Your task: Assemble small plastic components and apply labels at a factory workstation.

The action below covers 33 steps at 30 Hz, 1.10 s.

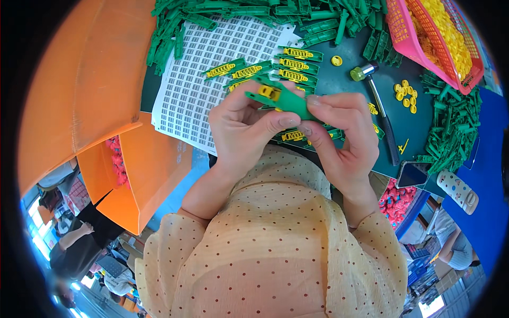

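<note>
Both hands meet above the near edge of the table around one green plastic casing (290,102) with a yellow insert (270,93) at its left end. My left hand (237,127) is closed on its left part, thumb along the near side. At the right end, my right hand (347,140) pinches it between thumb and fingers. Just beyond my hands lie several green casings with yellow springlike inserts (297,64), some in a column and some on a white printed sheet (193,90). More such pieces show partly beneath my hands.
A hammer (382,103) lies to the right, beside small yellow round caps (405,95). Green casings (265,10) heap at the back and along the right (453,127). A pink basket (403,32) of yellow parts stands back right. A phone (413,174) rests near the front edge.
</note>
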Each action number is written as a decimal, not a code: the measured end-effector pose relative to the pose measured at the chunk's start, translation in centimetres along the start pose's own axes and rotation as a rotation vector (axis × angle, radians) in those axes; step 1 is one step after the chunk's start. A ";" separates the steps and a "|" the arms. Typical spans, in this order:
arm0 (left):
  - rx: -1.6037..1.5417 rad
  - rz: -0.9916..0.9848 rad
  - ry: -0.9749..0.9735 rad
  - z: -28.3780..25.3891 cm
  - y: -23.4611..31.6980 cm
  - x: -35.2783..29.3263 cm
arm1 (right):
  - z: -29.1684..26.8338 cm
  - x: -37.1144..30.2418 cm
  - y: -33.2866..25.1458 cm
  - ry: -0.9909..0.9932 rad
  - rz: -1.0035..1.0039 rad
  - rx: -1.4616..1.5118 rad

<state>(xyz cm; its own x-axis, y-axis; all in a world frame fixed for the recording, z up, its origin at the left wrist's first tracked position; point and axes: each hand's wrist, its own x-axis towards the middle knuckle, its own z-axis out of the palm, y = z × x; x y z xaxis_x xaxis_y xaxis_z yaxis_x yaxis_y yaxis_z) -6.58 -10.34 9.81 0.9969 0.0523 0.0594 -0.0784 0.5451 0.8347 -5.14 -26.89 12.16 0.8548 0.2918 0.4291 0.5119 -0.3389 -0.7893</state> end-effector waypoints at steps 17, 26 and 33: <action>0.056 0.085 -0.184 0.0 0.2 -0.3 | 0.1 -1.5 1.4 0.073 0.159 0.314; 0.028 -0.068 -0.168 0.3 0.7 -0.1 | -0.1 -1.9 1.7 0.097 0.114 0.302; 0.273 0.011 -0.206 0.6 0.9 0.2 | -1.3 -1.1 0.8 0.071 0.112 0.276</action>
<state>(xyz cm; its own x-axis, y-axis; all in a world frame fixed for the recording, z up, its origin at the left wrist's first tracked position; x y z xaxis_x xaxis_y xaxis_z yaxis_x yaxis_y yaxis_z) -6.45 -10.35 10.91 0.9795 -0.1282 0.1551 -0.1108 0.2999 0.9475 -5.54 -28.62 11.61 0.9135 0.1996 0.3544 0.3799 -0.1073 -0.9188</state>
